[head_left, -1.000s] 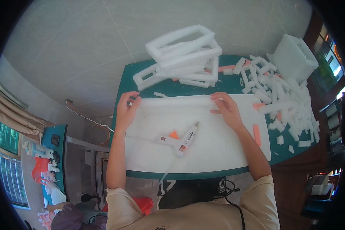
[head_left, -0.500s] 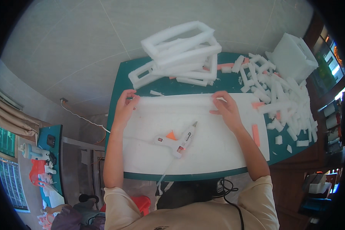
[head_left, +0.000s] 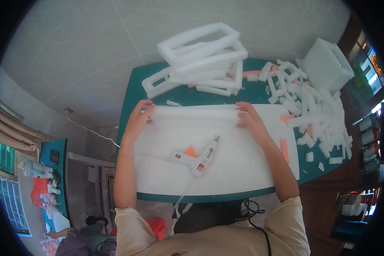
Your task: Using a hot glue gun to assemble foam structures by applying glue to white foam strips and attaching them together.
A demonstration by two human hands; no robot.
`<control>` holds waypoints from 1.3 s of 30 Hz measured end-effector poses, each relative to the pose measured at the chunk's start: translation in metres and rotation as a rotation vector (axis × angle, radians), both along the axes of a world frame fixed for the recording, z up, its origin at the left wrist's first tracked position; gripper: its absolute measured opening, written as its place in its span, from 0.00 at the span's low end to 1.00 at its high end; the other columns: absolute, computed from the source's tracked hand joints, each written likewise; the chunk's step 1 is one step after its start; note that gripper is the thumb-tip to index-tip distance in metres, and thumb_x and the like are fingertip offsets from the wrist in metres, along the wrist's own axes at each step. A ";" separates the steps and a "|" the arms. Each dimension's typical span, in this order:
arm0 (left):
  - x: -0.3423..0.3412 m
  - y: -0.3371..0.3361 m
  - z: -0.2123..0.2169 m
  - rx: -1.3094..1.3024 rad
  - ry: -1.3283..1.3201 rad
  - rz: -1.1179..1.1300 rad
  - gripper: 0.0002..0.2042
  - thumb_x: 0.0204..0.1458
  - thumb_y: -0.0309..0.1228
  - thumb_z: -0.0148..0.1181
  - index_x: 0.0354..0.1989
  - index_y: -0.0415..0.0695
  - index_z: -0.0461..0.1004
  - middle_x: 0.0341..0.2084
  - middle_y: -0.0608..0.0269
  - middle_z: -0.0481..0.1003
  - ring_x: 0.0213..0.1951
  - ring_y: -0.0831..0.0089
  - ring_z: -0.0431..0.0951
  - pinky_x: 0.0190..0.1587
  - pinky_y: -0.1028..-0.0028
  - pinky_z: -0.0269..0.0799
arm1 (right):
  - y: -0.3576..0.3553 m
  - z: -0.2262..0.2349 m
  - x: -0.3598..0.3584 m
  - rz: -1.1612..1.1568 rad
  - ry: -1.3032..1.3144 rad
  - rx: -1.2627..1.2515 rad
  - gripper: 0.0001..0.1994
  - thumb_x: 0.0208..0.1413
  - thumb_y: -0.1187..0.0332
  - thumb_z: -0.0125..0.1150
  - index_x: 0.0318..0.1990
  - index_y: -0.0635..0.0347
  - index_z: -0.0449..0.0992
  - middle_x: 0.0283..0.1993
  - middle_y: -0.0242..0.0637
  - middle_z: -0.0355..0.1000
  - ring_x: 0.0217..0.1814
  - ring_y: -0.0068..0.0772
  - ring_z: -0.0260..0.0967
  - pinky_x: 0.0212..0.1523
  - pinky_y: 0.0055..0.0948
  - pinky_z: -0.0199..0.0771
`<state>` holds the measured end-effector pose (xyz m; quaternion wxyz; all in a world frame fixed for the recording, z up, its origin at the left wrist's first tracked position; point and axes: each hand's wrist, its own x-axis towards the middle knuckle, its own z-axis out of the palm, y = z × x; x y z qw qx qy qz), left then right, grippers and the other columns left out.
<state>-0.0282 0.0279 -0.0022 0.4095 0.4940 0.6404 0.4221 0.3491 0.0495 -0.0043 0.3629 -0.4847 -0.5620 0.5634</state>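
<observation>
Head view: a long white foam strip (head_left: 194,113) lies across the middle of the frame on a white foam sheet (head_left: 226,166) covering the green bench (head_left: 128,98). The left hand (head_left: 138,120) clasps its left end, the right hand (head_left: 249,121) its right end, both grips pinching it. A white glue gun (head_left: 199,157) lies just below. Stacked foam frames (head_left: 202,55) sit above, foam offcuts (head_left: 311,111) at right.

We count one white glue gun (head_left: 199,156) at frame centre, one long foam strip (head_left: 194,112) above it, two hands — left hand (head_left: 139,120), right hand (head_left: 250,122) — and one foam block (head_left: 326,66), upper right.
</observation>
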 end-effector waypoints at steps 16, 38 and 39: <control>0.000 -0.008 -0.003 0.049 -0.028 -0.010 0.18 0.59 0.41 0.54 0.52 0.43 0.69 0.48 0.58 0.68 0.47 0.69 0.71 0.42 0.72 0.75 | 0.003 -0.012 -0.006 -0.017 0.079 0.072 0.17 0.57 0.69 0.50 0.55 0.57 0.68 0.55 0.33 0.64 0.49 0.25 0.64 0.50 0.26 0.66; -0.027 -0.021 -0.010 0.103 -0.145 -0.362 0.21 0.56 0.35 0.58 0.58 0.47 0.66 0.44 0.69 0.66 0.44 0.78 0.66 0.51 0.75 0.61 | 0.002 0.005 0.012 0.236 -0.043 0.092 0.19 0.56 0.73 0.49 0.56 0.56 0.66 0.61 0.31 0.62 0.58 0.29 0.63 0.62 0.29 0.58; -0.026 -0.021 -0.010 0.097 -0.168 -0.352 0.21 0.56 0.36 0.58 0.57 0.47 0.66 0.44 0.69 0.66 0.44 0.78 0.67 0.51 0.75 0.62 | 0.004 0.003 0.012 0.238 -0.042 0.092 0.19 0.56 0.73 0.49 0.56 0.56 0.66 0.61 0.31 0.62 0.58 0.29 0.63 0.62 0.29 0.58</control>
